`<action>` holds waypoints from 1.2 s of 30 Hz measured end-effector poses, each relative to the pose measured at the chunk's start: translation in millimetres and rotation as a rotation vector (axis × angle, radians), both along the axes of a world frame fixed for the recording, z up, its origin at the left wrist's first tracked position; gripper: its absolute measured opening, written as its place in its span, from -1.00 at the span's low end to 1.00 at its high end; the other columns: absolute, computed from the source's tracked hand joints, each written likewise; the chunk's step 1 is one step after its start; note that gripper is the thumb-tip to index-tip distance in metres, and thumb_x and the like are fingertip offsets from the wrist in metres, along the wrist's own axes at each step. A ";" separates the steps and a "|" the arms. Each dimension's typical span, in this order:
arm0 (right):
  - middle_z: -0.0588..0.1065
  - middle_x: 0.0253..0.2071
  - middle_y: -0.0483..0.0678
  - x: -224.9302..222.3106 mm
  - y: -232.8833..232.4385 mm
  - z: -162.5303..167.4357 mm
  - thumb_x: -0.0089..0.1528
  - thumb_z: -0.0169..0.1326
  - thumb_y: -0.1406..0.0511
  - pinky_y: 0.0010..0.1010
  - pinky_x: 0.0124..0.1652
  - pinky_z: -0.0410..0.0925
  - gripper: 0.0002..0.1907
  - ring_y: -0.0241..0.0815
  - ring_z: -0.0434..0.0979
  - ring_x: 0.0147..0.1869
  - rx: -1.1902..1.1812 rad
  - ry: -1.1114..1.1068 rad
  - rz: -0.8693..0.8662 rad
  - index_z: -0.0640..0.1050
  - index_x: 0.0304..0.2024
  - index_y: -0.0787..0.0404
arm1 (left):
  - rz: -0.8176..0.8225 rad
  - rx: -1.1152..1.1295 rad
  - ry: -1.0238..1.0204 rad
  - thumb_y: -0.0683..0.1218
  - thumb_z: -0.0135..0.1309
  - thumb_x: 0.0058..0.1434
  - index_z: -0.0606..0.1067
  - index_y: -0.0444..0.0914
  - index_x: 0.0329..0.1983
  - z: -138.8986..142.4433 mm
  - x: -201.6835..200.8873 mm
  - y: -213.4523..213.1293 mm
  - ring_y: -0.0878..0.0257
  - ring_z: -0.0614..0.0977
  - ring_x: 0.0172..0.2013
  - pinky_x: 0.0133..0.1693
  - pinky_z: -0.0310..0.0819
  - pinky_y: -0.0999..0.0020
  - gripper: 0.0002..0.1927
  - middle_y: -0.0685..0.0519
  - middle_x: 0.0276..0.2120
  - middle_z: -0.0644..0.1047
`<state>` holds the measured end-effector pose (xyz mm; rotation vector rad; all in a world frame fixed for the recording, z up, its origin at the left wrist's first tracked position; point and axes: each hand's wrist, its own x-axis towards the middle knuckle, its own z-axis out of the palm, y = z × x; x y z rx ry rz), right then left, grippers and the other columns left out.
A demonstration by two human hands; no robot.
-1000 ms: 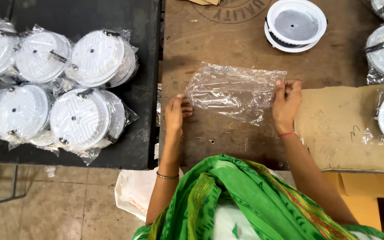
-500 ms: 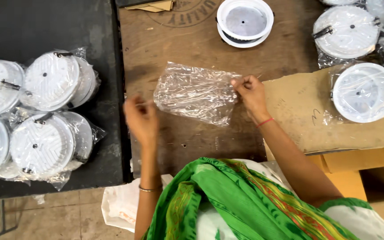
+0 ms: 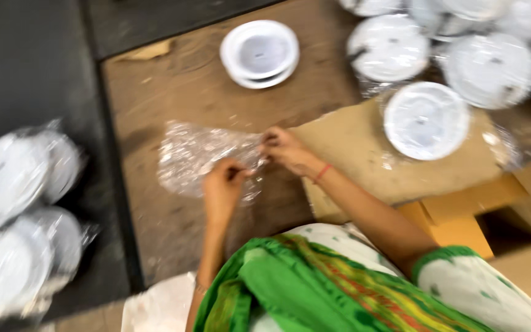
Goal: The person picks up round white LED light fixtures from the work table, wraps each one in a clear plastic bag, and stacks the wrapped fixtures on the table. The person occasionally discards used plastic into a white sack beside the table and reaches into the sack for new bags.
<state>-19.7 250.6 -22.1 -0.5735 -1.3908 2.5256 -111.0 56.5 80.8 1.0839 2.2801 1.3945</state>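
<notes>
A clear crinkled plastic bag (image 3: 195, 161) lies on the brown wooden table (image 3: 173, 86). My left hand (image 3: 224, 187) pinches the bag's near right edge. My right hand (image 3: 284, 149) grips the same end just beside it, fingers closed on the plastic. A red thread circles my right wrist. The view is blurred. A bare white round disc part (image 3: 259, 52) sits on the table beyond the bag.
Several white round parts in plastic wrap (image 3: 19, 215) lie on a dark surface at the left. More wrapped white discs (image 3: 428, 117) lie at the upper right, one on a cardboard sheet (image 3: 351, 154). An open cardboard box (image 3: 499, 215) is at the right.
My left hand has come in from the bag's left side to its right end, next to my right hand. The camera view has swung right and blurred.
</notes>
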 end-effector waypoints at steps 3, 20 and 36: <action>0.49 -0.27 -0.09 8.3 6.8 -6.5 0.20 0.29 0.36 -0.47 -0.29 0.49 -0.66 -0.30 0.56 -0.27 0.041 0.002 0.020 0.40 -0.10 0.23 | 0.100 -0.009 0.100 -0.26 0.25 0.18 0.55 -0.30 -0.22 16.9 1.1 -4.4 0.23 0.60 -0.44 -0.33 0.48 0.33 -0.86 0.01 -0.42 0.59; 0.63 -0.17 -0.04 -26.7 113.5 49.7 0.29 0.12 0.37 -0.33 -0.05 0.47 -0.81 -0.20 0.68 -0.05 1.129 -0.118 -0.260 0.52 -0.03 0.17 | 0.030 -0.392 0.705 -0.33 -0.01 0.06 0.60 -0.37 -0.23 78.0 -20.8 -18.5 -0.09 0.51 -0.07 -0.07 0.49 0.10 -0.76 -0.07 -0.11 0.55; 0.52 -0.07 0.01 -47.4 175.3 90.1 0.28 0.20 0.43 -0.12 0.07 0.41 -0.84 0.08 0.53 0.09 1.992 0.052 -0.046 0.56 -0.10 0.21 | -0.111 -0.603 0.494 -0.26 0.05 0.07 0.58 -0.33 -0.47 22.1 -108.8 -33.4 -0.19 0.64 -0.19 -0.15 0.53 -0.02 -0.90 -0.24 -0.18 0.56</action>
